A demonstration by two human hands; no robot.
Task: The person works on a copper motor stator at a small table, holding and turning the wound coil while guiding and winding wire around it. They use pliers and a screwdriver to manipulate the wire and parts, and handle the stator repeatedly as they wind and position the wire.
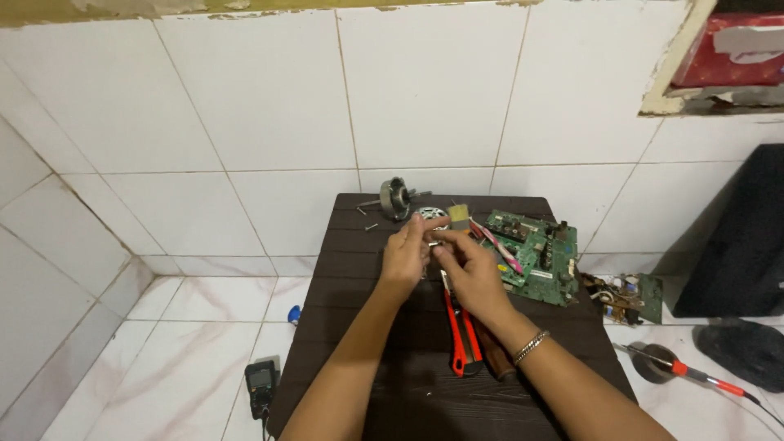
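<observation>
Head camera looks down on a dark brown slatted bench (pixel 351 269) set against a white tiled wall, and everything else is placed from that bench. On the floor just off its left front corner lies a small black meter (pixel 261 384), with a blue object (pixel 294 314) on the tiles a little further back. At the bench's far edge stands a grey metal motor part (pixel 395 198) with a shaft, and a few loose screws (pixel 367 219) lie to its left. Over the middle of the bench the left hand (pixel 406 253) and the right hand (pixel 469 273) meet, fingers of both pinched together on a small silvery metal piece (pixel 434 240); it is shiny and mostly hidden by the fingertips, so its shape cannot be told. A round silver perforated part (pixel 429 215) lies just behind the hands. Under the right wrist, which wears a metal bracelet (pixel 531 346), a red and black utility knife (pixel 459 335) rests on the bench. A green circuit board (pixel 535 255) covers the right rear part of the bench, and a second smaller board (pixel 629 296) sits on the floor beyond the right edge, near a red-handled probe (pixel 694 374).
</observation>
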